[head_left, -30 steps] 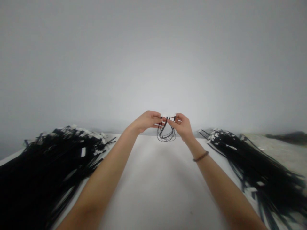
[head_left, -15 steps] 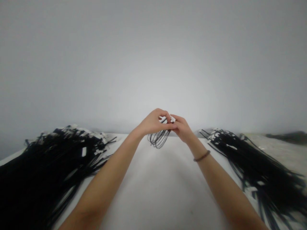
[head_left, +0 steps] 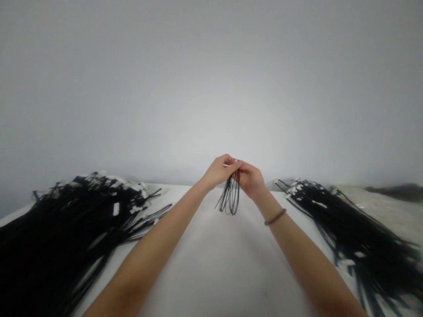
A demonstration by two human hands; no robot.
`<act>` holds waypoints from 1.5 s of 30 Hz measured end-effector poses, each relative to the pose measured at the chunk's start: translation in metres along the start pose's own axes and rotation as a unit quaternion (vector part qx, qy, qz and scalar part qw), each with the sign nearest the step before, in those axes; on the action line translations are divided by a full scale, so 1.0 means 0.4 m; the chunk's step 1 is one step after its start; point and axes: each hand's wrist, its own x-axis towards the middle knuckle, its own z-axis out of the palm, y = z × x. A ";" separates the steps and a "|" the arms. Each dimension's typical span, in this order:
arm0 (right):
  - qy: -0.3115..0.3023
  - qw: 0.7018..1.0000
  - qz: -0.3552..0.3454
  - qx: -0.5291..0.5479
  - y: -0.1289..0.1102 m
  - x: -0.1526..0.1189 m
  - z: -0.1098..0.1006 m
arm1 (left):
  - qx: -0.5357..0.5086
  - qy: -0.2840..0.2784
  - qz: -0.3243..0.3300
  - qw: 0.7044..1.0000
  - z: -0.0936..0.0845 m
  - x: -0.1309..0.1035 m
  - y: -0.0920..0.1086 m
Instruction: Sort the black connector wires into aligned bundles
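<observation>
Both my hands are stretched out over the middle of a white table [head_left: 214, 264] and meet at the fingertips. My left hand [head_left: 220, 171] and my right hand [head_left: 251, 179] pinch together the top of a small bundle of thin black cords [head_left: 230, 194]. The bundle is folded into a narrow loop that hangs down between the hands, just above the table. A small white tag at its top is mostly hidden by my fingers. A thin dark band sits on my right wrist [head_left: 275, 216].
A big heap of black cords with white tags [head_left: 66, 220] covers the left side of the table. A second, longer heap [head_left: 350, 224] lies along the right side. A plain grey wall [head_left: 211, 88] rises behind the table's far edge.
The hands have come together, and the loop, wide and rounded a second ago, now hangs folded, narrow and longer. My left hand moved right toward my right hand.
</observation>
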 end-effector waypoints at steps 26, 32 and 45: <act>0.062 0.991 0.101 -0.056 0.011 0.009 -0.068 | 0.138 -0.038 -0.076 0.987 -0.060 0.021 -0.066; 0.083 0.956 0.068 -0.274 -0.025 0.009 -0.101 | 0.206 -0.095 -0.010 0.974 -0.101 0.023 -0.055; 0.035 0.899 0.018 -0.437 -0.057 -0.002 -0.102 | 0.075 -0.011 -0.067 0.995 -0.150 0.007 -0.013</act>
